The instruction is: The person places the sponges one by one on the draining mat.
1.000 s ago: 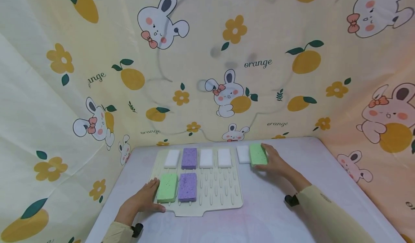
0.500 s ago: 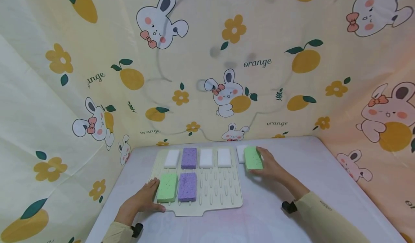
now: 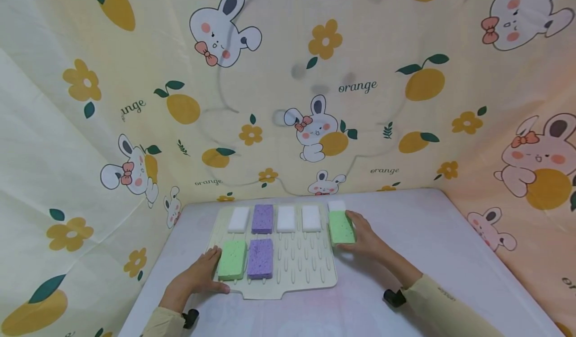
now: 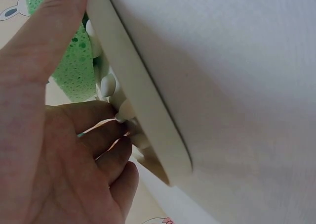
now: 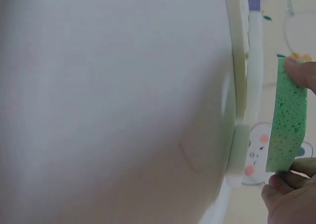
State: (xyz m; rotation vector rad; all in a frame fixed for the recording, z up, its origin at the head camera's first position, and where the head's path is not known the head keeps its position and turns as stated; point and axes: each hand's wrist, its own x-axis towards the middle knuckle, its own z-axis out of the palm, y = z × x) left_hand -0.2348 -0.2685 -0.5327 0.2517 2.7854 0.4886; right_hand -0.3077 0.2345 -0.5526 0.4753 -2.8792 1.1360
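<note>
My right hand [image 3: 366, 234] pinches a green sponge [image 3: 341, 228] by its edges, thumb on one end and fingers on the other. The right wrist view shows this sponge [image 5: 289, 117] held above the table, apart from it. In the head view it overlaps the right edge of a cream ribbed draining tray [image 3: 306, 277] and partly hides a white sponge [image 3: 336, 205]. My left hand [image 3: 198, 272] rests at the tray's left front corner, thumb along the front and fingertips touching the ribs. Beside those fingers lies another green sponge [image 3: 232, 260], next to a purple sponge [image 3: 261, 259].
Along the tray's back row sit a white sponge [image 3: 239, 220], a purple sponge [image 3: 263, 219] and two more white sponges. Bare ribs show at the tray's front right. A patterned cloth [image 3: 270, 87] encloses the white-covered table [image 3: 387, 297] at the back and sides.
My right hand has carried the green sponge left and nearer to me, from beside the white sponge to the tray's right edge. The left hand has stayed put.
</note>
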